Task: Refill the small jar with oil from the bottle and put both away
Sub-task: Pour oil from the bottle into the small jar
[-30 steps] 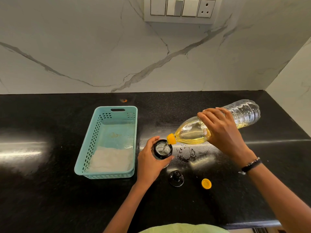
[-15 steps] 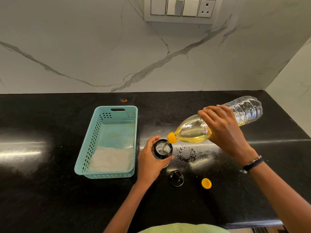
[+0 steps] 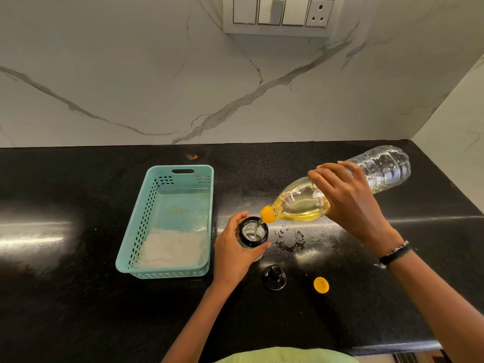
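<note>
The black counter [image 3: 78, 297] is shiny and runs back to a white marble wall [image 3: 131, 74] with a switch panel [image 3: 280, 14] up high. To the left of the left hand sits a teal basket [image 3: 131, 247] with a white cloth [image 3: 172, 247] in its near end. The right hand [image 3: 345, 203] reaches in from the right, fingers curled over the top of the bottle [image 3: 301, 203]. The bottle is tipped on its side. Its long way runs from far right, where the bottom is higher, down to the orange neck on the left. Yellow oil sits in the low part by the neck. The left hand [image 3: 233, 252] wraps around the small jar [image 3: 252, 231], which stands up straight on the counter with its mouth open just under the neck. A thin line of oil seems to fall into it, but it is hard to see. Just to the right of the left hand lie a black jar lid [image 3: 274, 277] and a small orange cap [image 3: 321, 285].
</note>
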A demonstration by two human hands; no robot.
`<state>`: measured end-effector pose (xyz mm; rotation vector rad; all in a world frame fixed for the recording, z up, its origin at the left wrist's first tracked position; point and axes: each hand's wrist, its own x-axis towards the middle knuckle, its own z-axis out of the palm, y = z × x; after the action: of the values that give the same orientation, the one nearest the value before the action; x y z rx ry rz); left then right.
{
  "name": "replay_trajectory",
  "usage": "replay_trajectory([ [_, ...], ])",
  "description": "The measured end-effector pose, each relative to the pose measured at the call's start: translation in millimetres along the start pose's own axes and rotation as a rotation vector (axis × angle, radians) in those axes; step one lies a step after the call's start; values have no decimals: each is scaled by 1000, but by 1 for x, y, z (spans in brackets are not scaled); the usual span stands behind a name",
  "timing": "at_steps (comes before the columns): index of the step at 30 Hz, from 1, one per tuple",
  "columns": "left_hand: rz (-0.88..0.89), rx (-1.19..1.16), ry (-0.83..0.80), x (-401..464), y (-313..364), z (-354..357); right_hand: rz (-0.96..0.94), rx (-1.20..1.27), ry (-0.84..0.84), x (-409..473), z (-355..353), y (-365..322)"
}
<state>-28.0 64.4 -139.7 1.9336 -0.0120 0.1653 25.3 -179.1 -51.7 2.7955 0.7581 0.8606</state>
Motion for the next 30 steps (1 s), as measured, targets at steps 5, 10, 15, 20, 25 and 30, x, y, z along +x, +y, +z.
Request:
replay_trajectory([
  [5,-4,-8,-3,1,-1,0,3,-4,17,2,-2,0],
  [10,-4,-5,-4,1,-1,1,11,5,32,3,-3,0],
  [15,-3,3,2,1,-3,1,15,0,19,3,-3,2],
  [20,-11,11,2,1,-4,2,18,2,31,6,-6,3],
  [25,-17,11,4,1,-5,2,29,9,41,7,-9,3],
  [30,-16,19,5,1,-5,1,22,3,40,8,-11,4],
])
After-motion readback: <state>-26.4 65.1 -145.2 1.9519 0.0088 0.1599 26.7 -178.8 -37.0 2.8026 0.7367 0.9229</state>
